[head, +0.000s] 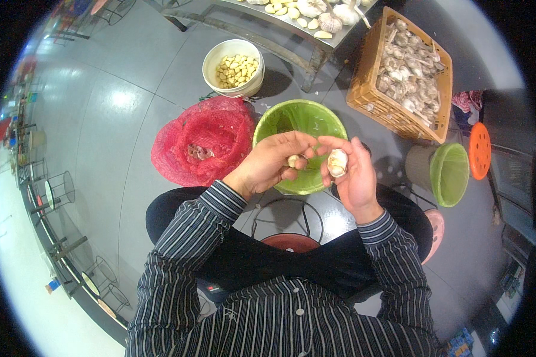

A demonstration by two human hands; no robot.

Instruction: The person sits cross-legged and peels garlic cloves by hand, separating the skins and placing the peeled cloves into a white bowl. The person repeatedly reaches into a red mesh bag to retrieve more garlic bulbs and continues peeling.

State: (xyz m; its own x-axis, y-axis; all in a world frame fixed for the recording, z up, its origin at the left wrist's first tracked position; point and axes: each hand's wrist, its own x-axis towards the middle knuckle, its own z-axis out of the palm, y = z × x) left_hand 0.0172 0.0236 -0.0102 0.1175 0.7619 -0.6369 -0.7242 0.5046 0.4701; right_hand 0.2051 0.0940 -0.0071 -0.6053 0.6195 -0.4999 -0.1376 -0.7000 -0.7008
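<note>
My left hand [274, 160] holds a pale garlic clove [293, 160] in its curled fingers. A partly peeled garlic bulb [337, 163] rests in the fingers of my right hand [355, 174]. Both hands are raised over a green bin with a green liner [324, 118], their fingertips close together. Beyond, on the floor, a white bucket [210, 67] holds peeled garlic cloves [237, 71]. Left of the bin lies a red mesh sack [169, 147], its top gaping, with some skins inside.
An orange plastic crate [375, 100] full of garlic bulbs [411, 67] stands at the upper right. Garlic lies on a metal-topped table [339, 38] at the top. A second lined bin [449, 178] and an orange stool [479, 151] are to the right.
</note>
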